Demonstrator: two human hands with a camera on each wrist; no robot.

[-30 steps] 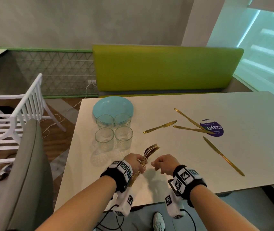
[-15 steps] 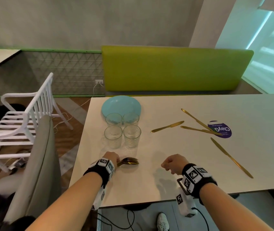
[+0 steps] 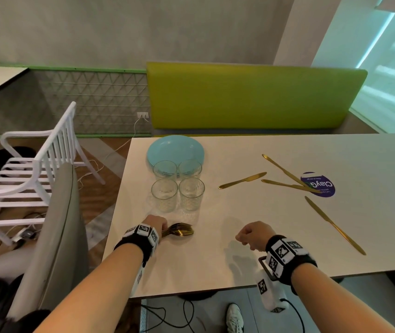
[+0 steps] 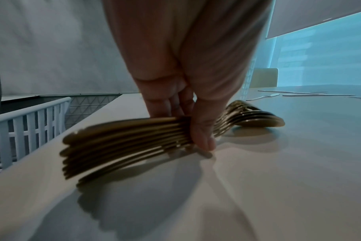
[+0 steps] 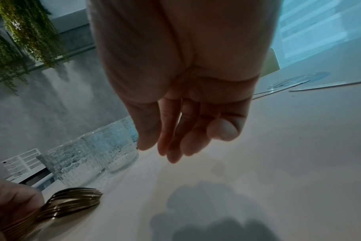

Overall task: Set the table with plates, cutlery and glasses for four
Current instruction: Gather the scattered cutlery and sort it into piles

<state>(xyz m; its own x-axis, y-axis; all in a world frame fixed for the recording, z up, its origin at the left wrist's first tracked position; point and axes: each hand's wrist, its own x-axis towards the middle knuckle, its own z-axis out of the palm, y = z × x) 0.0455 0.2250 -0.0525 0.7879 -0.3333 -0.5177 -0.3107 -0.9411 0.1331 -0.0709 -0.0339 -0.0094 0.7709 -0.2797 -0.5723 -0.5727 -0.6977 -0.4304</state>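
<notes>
A: Since a second ago, the bundle of forks and spoons point(image 3: 178, 230) has been lowered from a raised, upright hold, and its heads are now rested on the table point(image 3: 251, 267). The right hand point(image 3: 254, 235) has been drawn away from it.

B: How is it held?

A: The stacked handles are pinched between thumb and fingers of the left hand point(image 3: 156, 224). The right hand's fingers are loosely curled and nothing is held.

B: And its lie?

A: The long axis is laid roughly left to right, heads pointed toward the right hand, just in front of the four glasses point(image 3: 177, 185). The plates point(image 3: 175, 149) are stacked behind those; the knives point(image 3: 288, 181) are scattered well apart to the right.

B: So which hand is better placed?

A: Probably the right, if single pieces are to be drawn off by the heads.
</notes>
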